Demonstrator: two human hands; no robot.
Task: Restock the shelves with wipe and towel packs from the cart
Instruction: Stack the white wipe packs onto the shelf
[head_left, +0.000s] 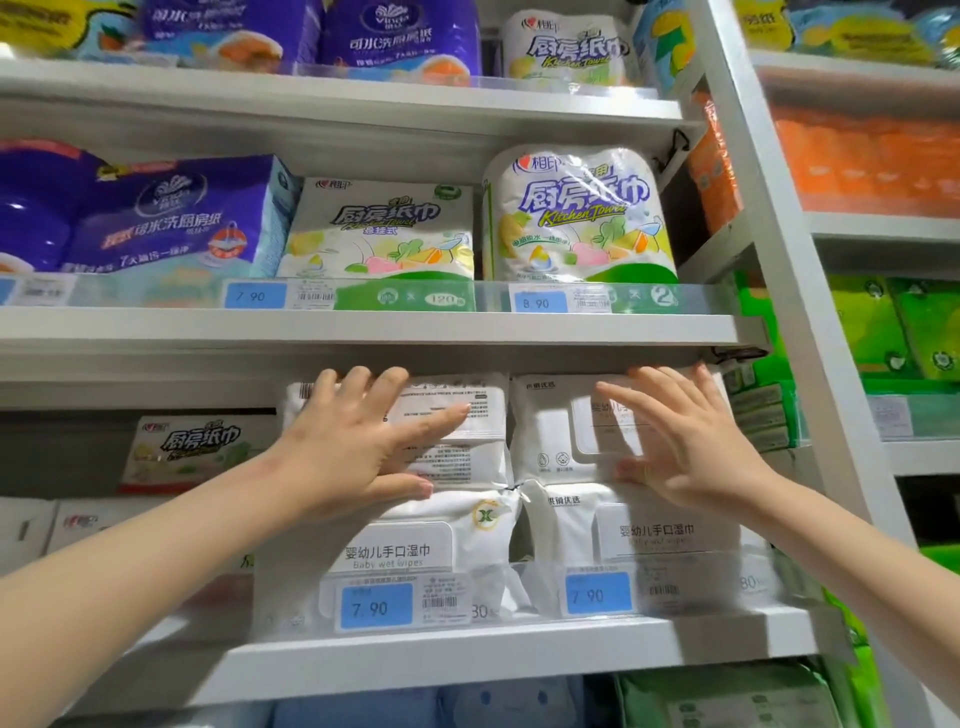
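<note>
Two white wipe packs lay stacked on two more; the upper left pack (457, 410) sat under the left hand (348, 441), whose fingers were straight and spread apart, flat against its printed back and pointing toward 1 o'clock; the upper right pack (550, 431) lay under the right hand (691, 441), fingers likewise apart and straight, pointing toward 11 o'clock; the lower packs (415, 551) stood at 6 o'clock of them on a grey shelf (467, 654) behind blue price tags (376, 605); at 12 o'clock the next shelf (363, 332) bore kitchen towel packs (384, 228); a white upright (779, 260) rose at 3 o'clock; both hands hid much of the upper packs, and the clear front rail blurred the bases of the lower packs.
</note>
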